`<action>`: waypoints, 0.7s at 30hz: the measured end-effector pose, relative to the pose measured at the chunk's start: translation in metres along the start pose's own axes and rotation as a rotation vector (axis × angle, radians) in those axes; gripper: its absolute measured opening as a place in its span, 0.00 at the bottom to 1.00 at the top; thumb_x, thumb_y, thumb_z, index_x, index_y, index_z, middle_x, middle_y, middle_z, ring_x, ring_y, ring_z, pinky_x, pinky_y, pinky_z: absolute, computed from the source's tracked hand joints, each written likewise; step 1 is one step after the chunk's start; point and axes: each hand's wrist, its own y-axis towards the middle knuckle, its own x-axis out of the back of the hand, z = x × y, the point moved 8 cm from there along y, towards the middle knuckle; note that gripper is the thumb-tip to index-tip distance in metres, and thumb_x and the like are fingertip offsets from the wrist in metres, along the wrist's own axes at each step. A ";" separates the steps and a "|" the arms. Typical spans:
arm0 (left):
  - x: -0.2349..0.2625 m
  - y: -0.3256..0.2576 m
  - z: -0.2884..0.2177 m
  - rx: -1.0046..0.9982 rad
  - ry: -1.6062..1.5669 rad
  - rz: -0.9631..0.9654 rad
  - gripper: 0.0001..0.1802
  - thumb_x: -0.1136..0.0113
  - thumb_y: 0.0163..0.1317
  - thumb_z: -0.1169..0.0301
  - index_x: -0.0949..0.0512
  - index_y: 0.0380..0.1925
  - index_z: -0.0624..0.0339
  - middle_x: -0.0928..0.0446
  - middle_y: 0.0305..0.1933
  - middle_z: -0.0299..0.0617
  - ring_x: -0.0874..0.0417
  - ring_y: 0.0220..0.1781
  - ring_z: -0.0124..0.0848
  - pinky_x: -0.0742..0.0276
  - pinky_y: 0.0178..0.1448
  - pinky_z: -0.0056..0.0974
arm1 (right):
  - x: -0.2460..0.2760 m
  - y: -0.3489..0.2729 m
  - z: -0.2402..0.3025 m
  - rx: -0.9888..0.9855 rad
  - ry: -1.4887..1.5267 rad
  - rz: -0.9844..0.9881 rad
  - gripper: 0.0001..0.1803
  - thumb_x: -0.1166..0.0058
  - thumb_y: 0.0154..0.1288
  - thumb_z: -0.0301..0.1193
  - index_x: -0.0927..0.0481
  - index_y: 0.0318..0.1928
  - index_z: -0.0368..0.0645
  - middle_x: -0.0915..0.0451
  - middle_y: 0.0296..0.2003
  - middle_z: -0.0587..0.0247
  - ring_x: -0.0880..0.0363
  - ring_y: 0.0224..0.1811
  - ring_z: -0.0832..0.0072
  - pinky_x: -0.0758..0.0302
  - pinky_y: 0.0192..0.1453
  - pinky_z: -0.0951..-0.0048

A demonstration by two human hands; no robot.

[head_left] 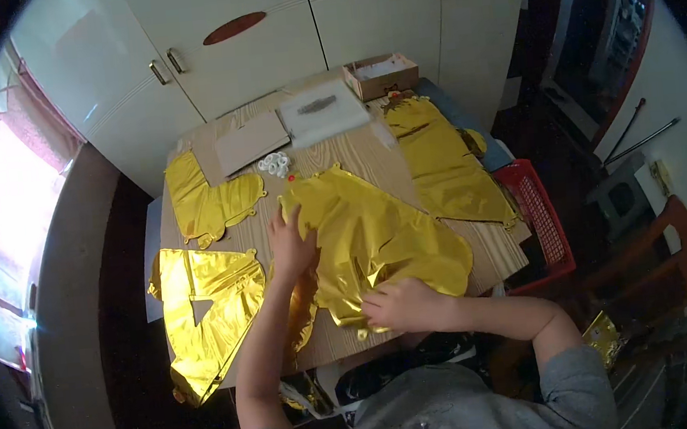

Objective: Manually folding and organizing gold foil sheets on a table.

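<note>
Gold crinkled foil balloon (374, 236) is pressed flat on the wooden table (371, 158): left hand (290, 244) spread open on its edge, right hand (406, 303) loosely curled, resting on top.

A small open brown cardboard box (380, 75) stands at the table's far edge, beside a flat clear plastic packet (323, 110).

The left hand (290, 248) and right hand (402, 304) cover parts of the gold foil balloon (378, 232). The small white pieces (277, 165) are too tiny to identify. The cardboard box (380, 75) hides most of its contents, and the table (492, 250) conceals part of the red basket (547, 224).
</note>
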 end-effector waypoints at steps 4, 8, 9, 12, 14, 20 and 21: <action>-0.019 -0.013 -0.027 0.008 -0.040 0.383 0.38 0.45 0.58 0.47 0.37 0.66 0.52 0.45 0.71 0.56 0.50 0.74 0.56 0.55 0.72 0.64 | 0.013 -0.010 0.003 -0.020 0.220 -0.146 0.18 0.46 0.60 0.44 0.23 0.40 0.43 0.22 0.43 0.62 0.21 0.46 0.67 0.22 0.41 0.66; -0.026 -0.025 -0.044 -0.198 0.080 0.370 0.40 0.51 0.59 0.39 0.38 0.67 0.47 0.44 0.72 0.51 0.50 0.75 0.55 0.57 0.70 0.68 | 0.007 -0.014 -0.015 -0.049 0.276 -0.044 0.22 0.48 0.62 0.45 0.25 0.50 0.43 0.23 0.52 0.58 0.25 0.55 0.64 0.26 0.54 0.63; -0.026 -0.025 -0.044 -0.202 0.083 0.394 0.40 0.51 0.60 0.40 0.39 0.67 0.47 0.46 0.73 0.51 0.51 0.75 0.56 0.59 0.71 0.68 | 0.007 -0.016 -0.027 -0.074 0.272 -0.014 0.23 0.48 0.63 0.44 0.26 0.52 0.43 0.24 0.53 0.58 0.26 0.56 0.63 0.27 0.57 0.63; -0.026 -0.022 -0.048 -0.222 0.101 0.442 0.40 0.53 0.61 0.40 0.42 0.69 0.46 0.48 0.74 0.51 0.54 0.75 0.57 0.64 0.72 0.67 | 0.002 -0.037 -0.083 -0.308 0.148 -0.129 0.22 0.50 0.66 0.37 0.29 0.56 0.39 0.29 0.58 0.51 0.30 0.60 0.57 0.31 0.63 0.61; -0.030 -0.019 -0.049 -0.249 0.125 0.444 0.40 0.55 0.61 0.39 0.43 0.69 0.46 0.48 0.74 0.50 0.54 0.76 0.56 0.64 0.72 0.67 | -0.004 -0.052 -0.110 -0.433 0.199 -0.195 0.25 0.50 0.66 0.34 0.33 0.60 0.38 0.32 0.61 0.49 0.33 0.62 0.54 0.34 0.66 0.60; -0.032 -0.002 -0.039 -0.199 0.159 0.442 0.41 0.57 0.60 0.36 0.43 0.70 0.43 0.48 0.75 0.46 0.55 0.76 0.54 0.62 0.72 0.68 | -0.023 -0.043 -0.134 -0.412 0.188 -0.148 0.24 0.56 0.68 0.32 0.35 0.62 0.39 0.36 0.63 0.50 0.33 0.63 0.56 0.35 0.67 0.58; -0.033 -0.002 -0.038 -0.197 0.159 0.445 0.41 0.57 0.60 0.36 0.43 0.70 0.43 0.48 0.75 0.46 0.55 0.76 0.54 0.62 0.72 0.68 | -0.023 -0.040 -0.138 -0.386 0.138 -0.120 0.23 0.56 0.67 0.32 0.34 0.62 0.40 0.35 0.63 0.51 0.33 0.63 0.56 0.34 0.66 0.58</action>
